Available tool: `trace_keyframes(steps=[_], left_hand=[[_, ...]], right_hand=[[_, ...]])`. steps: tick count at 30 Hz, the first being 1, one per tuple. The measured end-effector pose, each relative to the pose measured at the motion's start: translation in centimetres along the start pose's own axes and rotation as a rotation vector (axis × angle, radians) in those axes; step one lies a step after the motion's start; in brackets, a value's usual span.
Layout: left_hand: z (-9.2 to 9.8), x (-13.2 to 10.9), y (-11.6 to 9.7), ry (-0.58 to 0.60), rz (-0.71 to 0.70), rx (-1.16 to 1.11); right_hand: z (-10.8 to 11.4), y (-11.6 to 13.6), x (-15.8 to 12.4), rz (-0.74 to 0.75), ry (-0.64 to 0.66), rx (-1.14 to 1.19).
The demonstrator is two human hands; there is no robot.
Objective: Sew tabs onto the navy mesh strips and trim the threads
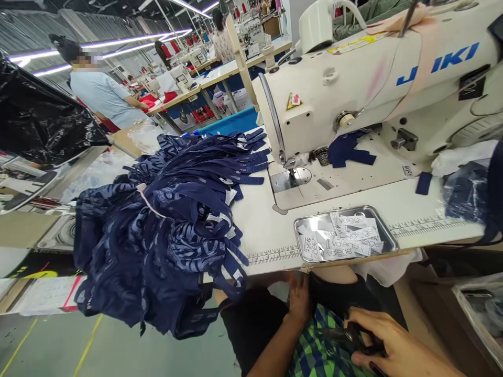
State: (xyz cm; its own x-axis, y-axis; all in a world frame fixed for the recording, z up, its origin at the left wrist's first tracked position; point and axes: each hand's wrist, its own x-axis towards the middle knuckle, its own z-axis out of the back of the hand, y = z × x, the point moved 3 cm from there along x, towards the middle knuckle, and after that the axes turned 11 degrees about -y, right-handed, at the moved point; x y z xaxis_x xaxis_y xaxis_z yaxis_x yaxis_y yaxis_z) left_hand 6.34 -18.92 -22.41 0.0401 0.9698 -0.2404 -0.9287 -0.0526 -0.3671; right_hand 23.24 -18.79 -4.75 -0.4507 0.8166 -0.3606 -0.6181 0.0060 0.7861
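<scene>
My right hand [387,340] is closed around dark-handled scissors [359,337], their blades pointing left over a green and blue checked cloth [322,348] on my lap. My left hand [301,301] rests at my lap just below the table edge, nothing visible in it; its fingers look stretched out, though the tips are in shadow. Above it on the table stands a metal tray [387,230] of white printed labels [341,238]. A large bundle of navy patterned garments [165,220], tied with a pale strip, hangs over the table edge to the left.
A white sewing machine [314,99] stands behind the tray, with navy fabric pieces [349,151] by its needle area. A plastic-wrapped navy bundle [467,191] lies at the right. A black plastic bag [43,112] is at far left. A person in light blue [104,97] stands beyond.
</scene>
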Motion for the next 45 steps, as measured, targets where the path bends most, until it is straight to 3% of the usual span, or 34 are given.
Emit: trace_keyframes(steps=[5, 12, 15, 22, 26, 30, 39, 45], left_hand=[[0.6, -1.4, 2.1, 0.018, 0.177, 0.128], [6.9, -3.1, 8.3, -0.059, 0.361, 0.359], [7.9, -4.1, 9.3, -0.066, 0.415, 0.424], [4.8, -6.8, 6.4, -0.011, 0.385, 0.438], [3.9, -8.4, 5.5, -0.034, 0.419, 0.437], [3.7, -9.2, 5.2, -0.078, 0.447, 0.446], [4.2, -8.8, 4.8, -0.164, 0.432, 0.44], [5.2, -10.9, 4.0, -0.244, 0.379, 0.406]], right_hand=[[0.0, -0.4, 0.6, 0.011, 0.021, -0.014], [-0.3, -0.3, 2.0, 0.069, 0.146, 0.001], [-0.7, -1.1, 2.7, 0.078, 0.204, 0.024], [-0.1, -1.6, 4.0, 0.082, 0.259, 0.011], [0.0, -1.4, 4.2, 0.089, 0.324, -0.005], [-0.7, -1.4, 4.0, 0.112, 0.375, 0.0], [-2.1, -1.7, 2.3, 0.117, 0.38, 0.023], [-2.2, -1.9, 1.5, 0.115, 0.346, 0.049]])
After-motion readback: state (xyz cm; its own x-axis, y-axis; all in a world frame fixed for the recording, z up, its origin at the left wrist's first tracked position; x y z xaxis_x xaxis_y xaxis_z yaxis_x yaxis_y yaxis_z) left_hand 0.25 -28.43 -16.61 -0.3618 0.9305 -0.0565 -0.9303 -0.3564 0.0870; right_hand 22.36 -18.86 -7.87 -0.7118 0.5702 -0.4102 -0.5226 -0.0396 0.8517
